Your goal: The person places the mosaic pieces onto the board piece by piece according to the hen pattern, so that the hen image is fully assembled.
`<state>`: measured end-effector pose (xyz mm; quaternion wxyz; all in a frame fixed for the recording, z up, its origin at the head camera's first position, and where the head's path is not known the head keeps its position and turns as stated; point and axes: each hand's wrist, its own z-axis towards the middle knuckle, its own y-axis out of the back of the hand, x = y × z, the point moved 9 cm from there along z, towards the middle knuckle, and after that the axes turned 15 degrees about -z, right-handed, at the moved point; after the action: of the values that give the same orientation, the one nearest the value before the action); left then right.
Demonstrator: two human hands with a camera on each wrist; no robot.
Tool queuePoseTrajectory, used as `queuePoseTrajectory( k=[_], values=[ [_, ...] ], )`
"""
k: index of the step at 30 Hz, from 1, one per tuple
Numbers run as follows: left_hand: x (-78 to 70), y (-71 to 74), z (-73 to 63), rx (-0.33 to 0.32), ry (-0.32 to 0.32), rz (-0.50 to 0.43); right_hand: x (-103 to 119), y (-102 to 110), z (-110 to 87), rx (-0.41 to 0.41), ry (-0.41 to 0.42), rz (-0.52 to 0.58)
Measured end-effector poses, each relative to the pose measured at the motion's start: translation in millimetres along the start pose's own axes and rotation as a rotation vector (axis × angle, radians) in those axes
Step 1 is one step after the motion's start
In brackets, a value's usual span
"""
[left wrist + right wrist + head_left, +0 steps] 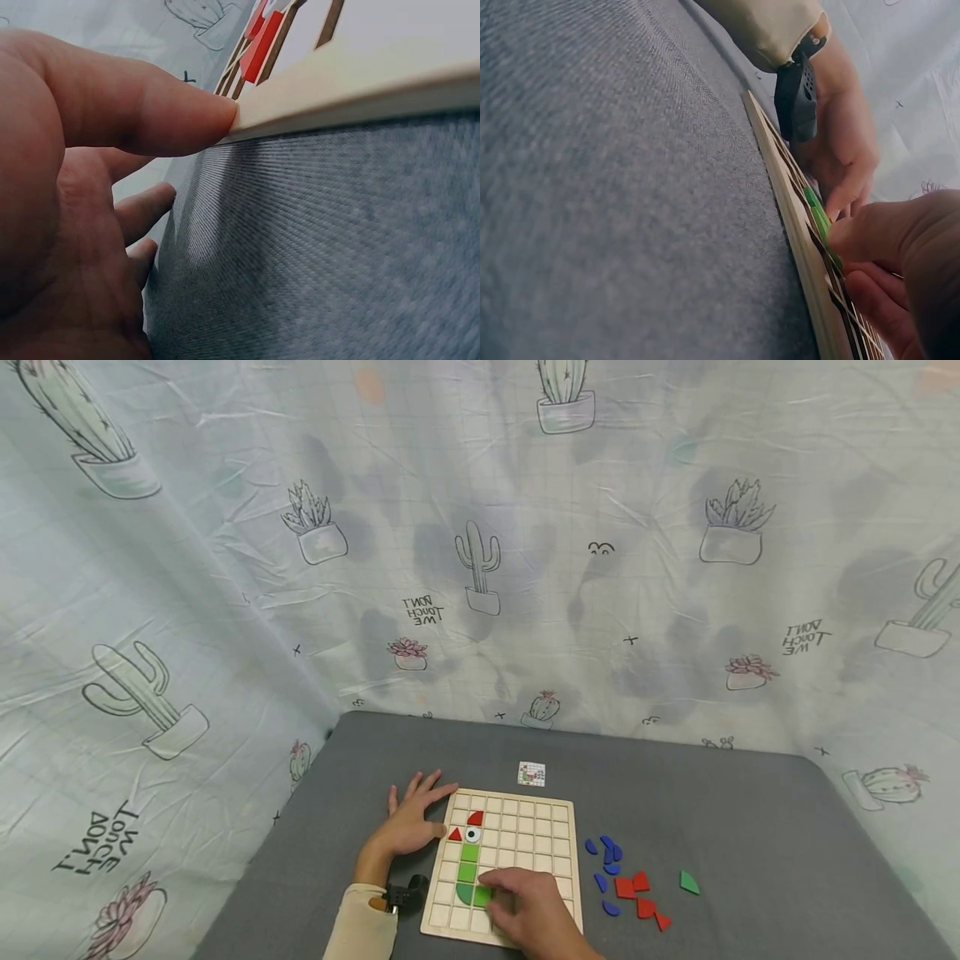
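My left hand (408, 825) lies at the left edge of the wooden grid board (531, 843), fingers spread, with the thumb (187, 120) pressed on its side. Over the lower middle of the board, my right hand (534, 906) pinches a green square tile (482, 897) with thumb and index finger, right at its cell. Beside that tile lies a green rounded piece (464, 893). Two light green squares (468, 862) run up the column above it, topped by a white eye tile (472, 834). A red triangle (455, 834) and a red curved piece (476, 818) sit near the eye.
Right of the board lie several blue half-round pieces (608, 852), several red pieces (625, 888) and a green piece (689, 882). A small printed picture card (532, 774) lies behind the board on the grey table (750, 827). A patterned curtain (525, 610) hangs behind.
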<state>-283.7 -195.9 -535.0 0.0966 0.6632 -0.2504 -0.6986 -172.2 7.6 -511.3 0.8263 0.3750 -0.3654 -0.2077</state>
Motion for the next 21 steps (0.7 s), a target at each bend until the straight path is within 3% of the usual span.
queuePoseTrajectory(
  k=[8,14,21],
  values=[
    [-0.7,-0.1,0.1,0.002,-0.002,-0.002,2,0,-1.4,-0.028,0.018,-0.034],
    [-0.7,0.2,1.0,0.005,-0.006,-0.005,1,-1,0.6,0.014,-0.002,-0.005],
    [0.3,-0.4,1.4,0.005,-0.004,-0.006,-12,9,-10.0,-0.04,0.001,0.032]
  ],
)
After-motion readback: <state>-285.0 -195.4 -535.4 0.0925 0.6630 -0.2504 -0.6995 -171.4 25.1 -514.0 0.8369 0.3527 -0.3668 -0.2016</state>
